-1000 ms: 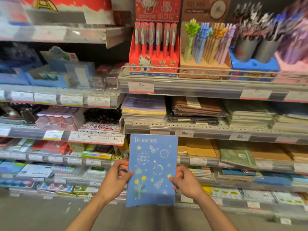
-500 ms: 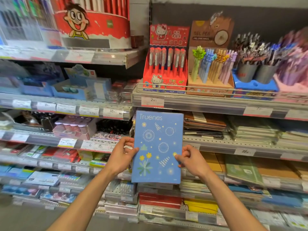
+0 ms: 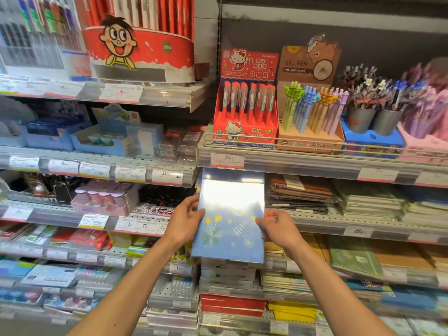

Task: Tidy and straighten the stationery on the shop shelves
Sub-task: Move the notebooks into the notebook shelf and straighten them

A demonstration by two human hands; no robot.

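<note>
Head view: both hands hold a blue notebook (image 3: 229,221) in front of the shelves, its top edge reaching up to the price rail of the pen shelf (image 3: 315,163) and its lower edge hanging over the stacks below. The notebook is a flat rectangle in glossy film; glare whitens its upper half and hides any print there, while yellow flowers on green stems and pale dots show on the lower half. The left hand (image 3: 185,223) grips the left edge, fingers curled behind it and thumb on the cover. The right hand (image 3: 278,226) pinches the right edge, fingers bent and close together, thumb tip on the cover. Both forearms run out of the frame's bottom.

Just right of the notebook lies a stack of brown, leather-like notebooks (image 3: 300,190) on a perforated metal shelf. Above, behind a thin wire rail, stands a red card box (image 3: 244,112) of red-capped pens, beside a tan box (image 3: 310,103) of pastel pens with shaped tops. Further right, two grey metal cups (image 3: 373,120) of pens sit in a blue tray; they are blurred. At upper left a round red drum (image 3: 138,54) with a cartoon face is cut off by the top edge. Most price labels are too smeared to read.
</note>
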